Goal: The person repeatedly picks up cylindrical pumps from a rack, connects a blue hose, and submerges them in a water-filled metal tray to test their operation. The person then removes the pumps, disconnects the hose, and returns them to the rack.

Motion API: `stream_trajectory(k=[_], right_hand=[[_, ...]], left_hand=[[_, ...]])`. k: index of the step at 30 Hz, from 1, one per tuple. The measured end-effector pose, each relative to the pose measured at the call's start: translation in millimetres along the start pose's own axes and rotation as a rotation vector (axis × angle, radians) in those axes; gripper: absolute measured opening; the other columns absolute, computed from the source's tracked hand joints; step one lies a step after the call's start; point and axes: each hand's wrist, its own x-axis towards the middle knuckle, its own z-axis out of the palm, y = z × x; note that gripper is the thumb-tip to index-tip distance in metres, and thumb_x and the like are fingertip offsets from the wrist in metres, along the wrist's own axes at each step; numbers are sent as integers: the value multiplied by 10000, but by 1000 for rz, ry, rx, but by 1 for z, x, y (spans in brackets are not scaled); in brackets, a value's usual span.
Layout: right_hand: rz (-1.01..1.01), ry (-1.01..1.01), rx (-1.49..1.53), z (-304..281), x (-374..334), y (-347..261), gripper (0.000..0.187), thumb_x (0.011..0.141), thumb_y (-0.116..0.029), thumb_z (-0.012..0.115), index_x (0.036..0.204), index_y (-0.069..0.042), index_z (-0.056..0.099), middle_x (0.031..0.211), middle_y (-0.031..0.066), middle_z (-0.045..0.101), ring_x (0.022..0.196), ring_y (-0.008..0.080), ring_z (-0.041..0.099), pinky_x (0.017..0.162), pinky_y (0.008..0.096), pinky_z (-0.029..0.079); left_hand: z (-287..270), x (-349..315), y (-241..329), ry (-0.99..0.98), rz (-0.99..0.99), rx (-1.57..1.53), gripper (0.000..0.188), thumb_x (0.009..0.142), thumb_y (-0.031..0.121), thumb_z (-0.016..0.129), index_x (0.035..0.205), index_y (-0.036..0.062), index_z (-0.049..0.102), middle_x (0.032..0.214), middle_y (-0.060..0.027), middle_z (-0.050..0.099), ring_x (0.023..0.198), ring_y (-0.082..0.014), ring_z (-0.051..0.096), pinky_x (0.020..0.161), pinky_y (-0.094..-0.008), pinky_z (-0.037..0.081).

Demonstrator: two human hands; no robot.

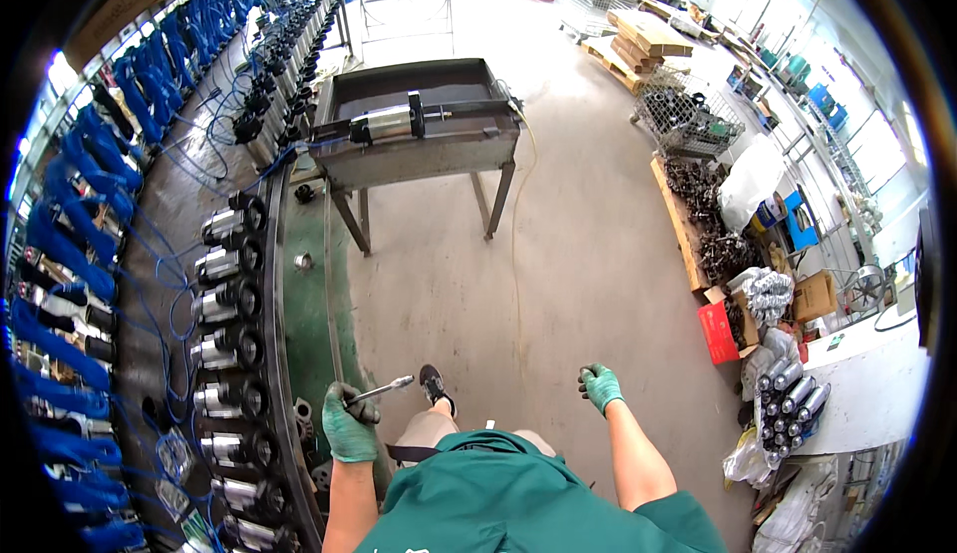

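Observation:
My left hand (351, 425), in a green glove with dark fingers, is closed around the handle of a metal socket wrench (387, 390). Its shaft points right, across the front of my body. My right hand (600, 386), gloved the same way, hangs apart over the floor with its fingers curled in, and nothing shows in it. Nearest the left hand is the long bench (276, 354), lined with silver cylindrical pump bodies (225, 347) that have black ends. Ahead, a similar silver-and-black pump (387, 122) lies across a metal trough table (419, 161).
Blue hoses (75, 244) hang along the left side. A yellowish hose (514, 244) runs down the floor from the trough table. At right stand a wire cage (688, 119) of parts, a red box (718, 332) and stacked silver cylinders (793, 398). Cardboard (648, 34) lies on pallets farther back.

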Motion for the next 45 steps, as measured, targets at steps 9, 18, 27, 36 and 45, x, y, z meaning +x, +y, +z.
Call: stream_trajectory(k=[9,18,27,36,45], right_hand=[[-426,211,-172,45,158,-254,266,997,-260,677,1126,-39,744,918,171,754,805,219,702,764,374,557],[-700,350,-290,68,412,-508,300,960,-268,678,1151,-42,723,1113,230,699,1065,410,674,927,474,545],[-431,319,-684,92,602,-575,559,932,-379,708,1311,4,562,1334,319,591,1230,489,596,1030,528,513],[-332,267,-530,108,625,-626,349,925,-289,662,1173,-45,631,1063,257,738,1000,416,723,873,500,553],[-451,-590,-400,54,342,-718,292,1046,-174,637,1298,-29,670,1022,71,775,786,130,645,757,321,565]], left_hand=[[129,202,83,-28,146,276,344,1058,368,553,852,94,535,628,5,367,539,-160,472,529,-331,433],[207,335,95,186,226,294,342,1019,390,594,838,107,533,623,7,364,534,-161,426,525,-340,388],[296,415,104,312,319,422,384,1051,409,553,849,84,521,640,5,371,550,-141,424,537,-304,390],[345,500,109,128,245,661,309,1087,307,539,888,72,569,677,14,440,564,-100,481,511,-266,398],[384,554,87,-94,34,495,369,1065,438,604,938,92,583,677,21,403,601,-119,460,563,-295,440]])
